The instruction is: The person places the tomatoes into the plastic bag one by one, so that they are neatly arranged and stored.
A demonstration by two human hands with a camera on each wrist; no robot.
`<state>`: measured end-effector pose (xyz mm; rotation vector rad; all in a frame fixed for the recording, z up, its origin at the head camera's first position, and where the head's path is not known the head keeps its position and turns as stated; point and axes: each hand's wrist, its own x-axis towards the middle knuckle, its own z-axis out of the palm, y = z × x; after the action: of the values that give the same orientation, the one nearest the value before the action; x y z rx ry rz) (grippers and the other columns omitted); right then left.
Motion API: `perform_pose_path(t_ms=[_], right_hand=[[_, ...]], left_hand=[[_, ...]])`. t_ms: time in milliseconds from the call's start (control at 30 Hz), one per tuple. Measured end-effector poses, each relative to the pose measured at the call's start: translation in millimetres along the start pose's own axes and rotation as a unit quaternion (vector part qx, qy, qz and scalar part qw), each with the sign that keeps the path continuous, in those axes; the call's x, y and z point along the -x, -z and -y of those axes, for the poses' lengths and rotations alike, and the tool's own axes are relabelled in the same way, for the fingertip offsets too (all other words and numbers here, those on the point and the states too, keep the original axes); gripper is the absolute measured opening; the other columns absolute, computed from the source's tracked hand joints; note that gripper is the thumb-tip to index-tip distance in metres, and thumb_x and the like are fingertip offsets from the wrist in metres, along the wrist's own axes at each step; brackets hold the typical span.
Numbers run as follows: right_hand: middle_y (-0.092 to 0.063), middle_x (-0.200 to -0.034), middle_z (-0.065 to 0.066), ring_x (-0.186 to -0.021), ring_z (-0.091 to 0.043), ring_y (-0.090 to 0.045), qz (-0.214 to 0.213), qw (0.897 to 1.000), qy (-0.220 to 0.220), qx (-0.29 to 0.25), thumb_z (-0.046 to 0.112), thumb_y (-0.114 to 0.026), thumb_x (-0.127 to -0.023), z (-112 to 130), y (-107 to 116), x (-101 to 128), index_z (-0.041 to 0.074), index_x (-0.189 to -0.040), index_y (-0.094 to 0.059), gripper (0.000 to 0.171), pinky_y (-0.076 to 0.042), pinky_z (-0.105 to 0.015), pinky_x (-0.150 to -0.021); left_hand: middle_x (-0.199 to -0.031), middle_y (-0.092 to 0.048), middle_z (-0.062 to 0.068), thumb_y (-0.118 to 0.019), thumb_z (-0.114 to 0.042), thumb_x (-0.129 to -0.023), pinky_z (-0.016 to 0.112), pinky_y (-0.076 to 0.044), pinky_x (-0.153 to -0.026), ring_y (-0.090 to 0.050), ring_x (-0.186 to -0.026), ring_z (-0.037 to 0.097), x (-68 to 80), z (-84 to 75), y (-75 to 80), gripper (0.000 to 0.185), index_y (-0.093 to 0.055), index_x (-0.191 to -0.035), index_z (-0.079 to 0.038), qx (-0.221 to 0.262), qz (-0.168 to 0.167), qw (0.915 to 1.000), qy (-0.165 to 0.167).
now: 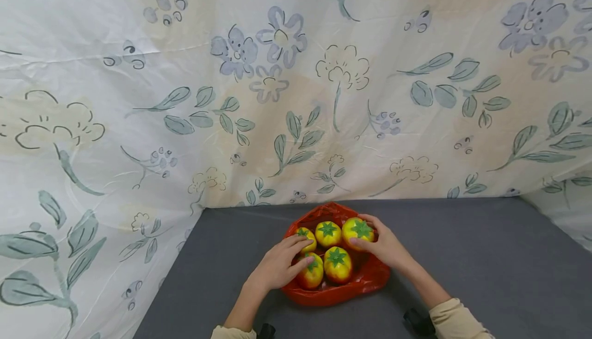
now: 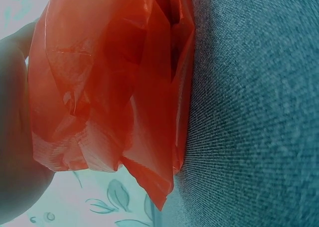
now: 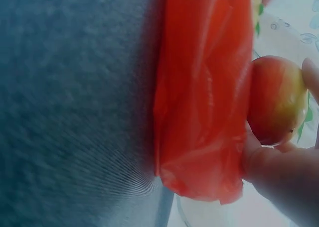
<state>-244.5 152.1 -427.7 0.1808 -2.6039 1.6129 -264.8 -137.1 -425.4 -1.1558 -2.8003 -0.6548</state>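
A crumpled red plastic bag [image 1: 319, 298] lies spread open with several yellow-and-red tomatoes [image 1: 338, 265] in it, each topped by a green star-shaped calyx. At the back right, my right hand [image 1: 386, 244] grips one tomato [image 1: 358, 232] between thumb and fingers; the right wrist view shows this tomato [image 3: 276, 100] raised above the bag's edge [image 3: 204, 102]. My left hand [image 1: 277, 264] reaches over the left rim. Its fingers rest on the back-left tomato [image 1: 306, 240] and its thumb touches the front-left tomato [image 1: 311, 271]. Bag folds [image 2: 109, 87] fill much of the left wrist view.
The bag lies on a dark grey cloth-covered table [image 1: 222, 246]. A floral curtain [image 1: 296, 138] hangs behind the table and along its left side. Black wrist straps [image 1: 418, 322] show near both beige sleeves.
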Motion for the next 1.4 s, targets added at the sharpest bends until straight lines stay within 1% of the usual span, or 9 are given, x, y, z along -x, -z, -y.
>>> perform_pose_path(t_ms=[167, 400, 500, 667, 900, 967, 1067, 1233, 1400], right_hand=[[-0.05, -0.126, -0.016, -0.103, -0.026, -0.054, 0.005, 1.0, -0.002, 0.001, 0.037, -0.073, -0.084, -3, -7, 0, 0.008, -0.142, -0.038, 0.073, -0.049, -0.042, -0.085], [-0.05, -0.127, -0.016, -0.105, -0.027, -0.053, -0.001, 1.0, -0.01, 0.005, 0.038, -0.072, -0.084, -5, -11, -3, 0.008, -0.141, -0.038, 0.073, -0.047, -0.046, -0.09], [-0.049, -0.127, -0.016, -0.106, -0.027, -0.053, 0.004, 1.0, -0.02, 0.011, 0.039, -0.072, -0.084, -7, -11, -3, 0.007, -0.141, -0.038, 0.073, -0.046, -0.046, -0.09], [-0.05, -0.127, -0.016, -0.105, -0.028, -0.053, 0.0, 0.999, -0.039, 0.021, 0.041, -0.073, -0.083, -8, -10, -3, 0.007, -0.139, -0.039, 0.074, -0.047, -0.047, -0.089], [-0.052, -0.123, -0.015, -0.103, -0.027, -0.054, 0.002, 0.999, -0.042, 0.032, 0.042, -0.074, -0.082, -7, -11, -4, 0.006, -0.138, -0.041, 0.074, -0.046, -0.047, -0.089], [-0.052, -0.123, -0.015, -0.103, -0.027, -0.054, 0.004, 0.998, -0.045, 0.033, 0.042, -0.074, -0.082, -8, -12, -4, 0.006, -0.138, -0.041, 0.074, -0.046, -0.047, -0.089], [-0.053, -0.123, -0.015, -0.103, -0.026, -0.055, 0.003, 0.998, -0.052, 0.044, 0.044, -0.074, -0.081, -9, -14, -5, 0.006, -0.138, -0.042, 0.075, -0.046, -0.046, -0.088], [-0.055, -0.121, -0.015, -0.102, -0.027, -0.055, 0.0, 0.995, -0.064, 0.072, 0.045, -0.075, -0.08, -9, -17, -5, 0.006, -0.136, -0.043, 0.075, -0.046, -0.047, -0.086], [-0.055, -0.12, -0.017, -0.099, -0.028, -0.055, 0.01, 0.993, -0.069, 0.094, 0.045, -0.077, -0.078, -12, -18, -6, 0.004, -0.136, -0.044, 0.078, -0.045, -0.049, -0.086]], left_hand=[[-0.138, -0.049, 0.005, -0.042, -0.052, -0.098, 0.051, -0.035, -0.102, -0.04, -0.131, 0.026, 0.0, -0.5, 0.5, 0.054, -0.055, -0.136, -0.017, -0.002, -0.005, 1.0, -0.007], [-0.14, -0.047, 0.004, -0.041, -0.054, -0.098, 0.05, -0.033, -0.104, -0.037, -0.133, 0.025, 1.4, 0.2, 1.0, 0.054, -0.054, -0.138, -0.019, -0.002, 0.001, 1.0, 0.006], [-0.14, -0.047, 0.003, -0.041, -0.053, -0.098, 0.05, -0.034, -0.103, -0.038, -0.133, 0.025, 1.3, 0.0, 0.2, 0.054, -0.054, -0.138, -0.019, -0.002, 0.002, 1.0, 0.006], [-0.14, -0.048, 0.004, -0.041, -0.053, -0.098, 0.052, -0.035, -0.102, -0.039, -0.132, 0.026, -0.9, -0.7, -1.6, 0.054, -0.053, -0.137, -0.019, -0.001, 0.002, 1.0, -0.004], [-0.14, -0.048, 0.002, -0.043, -0.052, -0.098, 0.05, -0.034, -0.103, -0.038, -0.133, 0.025, -0.9, -0.1, -0.5, 0.053, -0.053, -0.138, -0.019, -0.007, 0.003, 1.0, 0.005], [-0.139, -0.048, 0.003, -0.044, -0.051, -0.098, 0.051, -0.035, -0.102, -0.039, -0.132, 0.026, -0.2, -0.1, 0.2, 0.052, -0.054, -0.137, -0.018, -0.008, 0.0, 1.0, 0.003], [-0.138, -0.049, 0.005, -0.046, -0.049, -0.098, 0.052, -0.035, -0.102, -0.04, -0.131, 0.027, 0.2, 0.0, 1.0, 0.051, -0.054, -0.137, -0.017, -0.009, -0.005, 0.9999, -0.003], [-0.138, -0.049, 0.003, -0.047, -0.048, -0.098, 0.05, -0.037, -0.101, -0.041, -0.13, 0.024, 0.6, -0.4, 1.4, 0.05, -0.053, -0.137, -0.019, -0.009, -0.009, 0.9999, -0.006], [-0.138, -0.049, 0.002, -0.047, -0.049, -0.097, 0.049, -0.037, -0.101, -0.042, -0.13, 0.023, 1.1, -1.6, 3.1, 0.051, -0.053, -0.137, -0.019, -0.011, -0.01, 0.9999, -0.006]])
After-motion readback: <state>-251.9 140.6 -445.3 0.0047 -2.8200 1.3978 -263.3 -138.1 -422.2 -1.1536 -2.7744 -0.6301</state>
